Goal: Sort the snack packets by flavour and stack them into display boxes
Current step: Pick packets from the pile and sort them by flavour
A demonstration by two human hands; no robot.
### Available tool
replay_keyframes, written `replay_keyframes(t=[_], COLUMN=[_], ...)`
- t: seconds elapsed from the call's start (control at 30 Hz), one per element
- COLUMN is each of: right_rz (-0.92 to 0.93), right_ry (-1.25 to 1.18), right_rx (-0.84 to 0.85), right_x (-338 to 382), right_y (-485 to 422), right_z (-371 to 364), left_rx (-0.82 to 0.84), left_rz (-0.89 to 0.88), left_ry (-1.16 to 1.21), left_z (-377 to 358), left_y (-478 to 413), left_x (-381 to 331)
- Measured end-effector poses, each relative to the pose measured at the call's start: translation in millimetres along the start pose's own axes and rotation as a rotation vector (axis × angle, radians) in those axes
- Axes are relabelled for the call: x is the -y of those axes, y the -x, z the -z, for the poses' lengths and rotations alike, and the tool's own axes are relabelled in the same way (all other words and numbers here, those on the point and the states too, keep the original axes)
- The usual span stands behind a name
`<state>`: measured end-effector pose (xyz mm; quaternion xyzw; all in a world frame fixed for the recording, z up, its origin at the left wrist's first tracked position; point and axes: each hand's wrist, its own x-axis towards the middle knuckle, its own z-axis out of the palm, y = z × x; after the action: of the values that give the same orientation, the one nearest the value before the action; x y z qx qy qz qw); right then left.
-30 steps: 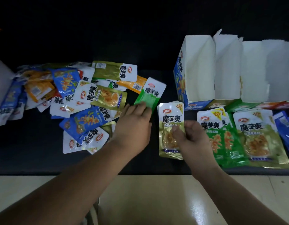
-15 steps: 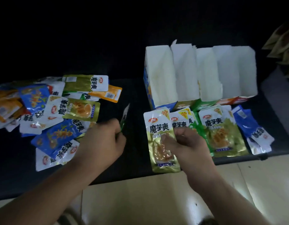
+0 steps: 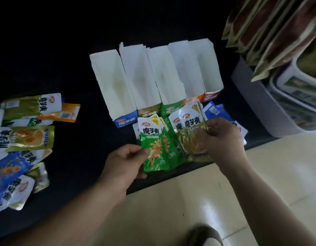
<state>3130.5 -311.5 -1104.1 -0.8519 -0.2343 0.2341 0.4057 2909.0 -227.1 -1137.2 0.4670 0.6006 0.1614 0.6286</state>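
My left hand (image 3: 125, 162) pinches a green snack packet (image 3: 153, 148) over the pile of green packets (image 3: 175, 155) on the dark shelf. My right hand (image 3: 222, 139) grips a gold packet (image 3: 191, 128) above the gold pile just right of the green one. Behind both piles stands a row of open white display boxes (image 3: 153, 80), their low fronts blue, gold, green and orange. A loose heap of mixed blue, gold and orange packets (image 3: 24, 139) lies at the far left. Blue packets (image 3: 214, 110) lie behind my right hand, partly hidden.
The dark shelf's front edge (image 3: 171, 180) runs diagonally above a cream tiled floor. A grey bin (image 3: 260, 103) with trays stands at the right, with brown hanging packets (image 3: 270, 29) above it. My shoe (image 3: 205, 235) shows at the bottom.
My left hand lifted a green packet from the heap and carried it right to the green pile. My right hand moved its gold packet right, over the gold pile. The view swung right.
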Motion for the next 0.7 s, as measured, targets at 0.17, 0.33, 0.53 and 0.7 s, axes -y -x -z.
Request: replay_keyframes(t=[0.17, 0.33, 0.53, 0.7], right_rz=[0.071, 0.179, 0.43, 0.35], right_ry=[0.204, 0.515, 0.425, 0.018], right_rx=[0.019, -0.085, -0.265, 0.095], right_x=[-11, -17, 4, 49], right_y=[-13, -12, 9, 64], right_z=[-8, -24, -33, -74], left_rx=[-0.058, -0.085, -0.019, 0.005], left_rz=[-0.17, -0.288, -0.246, -0.261], left_ry=[-0.371, -0.503, -0.299, -0.17], left_z=[-3, 1, 15, 46], left_y=[-3, -8, 4, 21], left_x=[9, 12, 15, 20])
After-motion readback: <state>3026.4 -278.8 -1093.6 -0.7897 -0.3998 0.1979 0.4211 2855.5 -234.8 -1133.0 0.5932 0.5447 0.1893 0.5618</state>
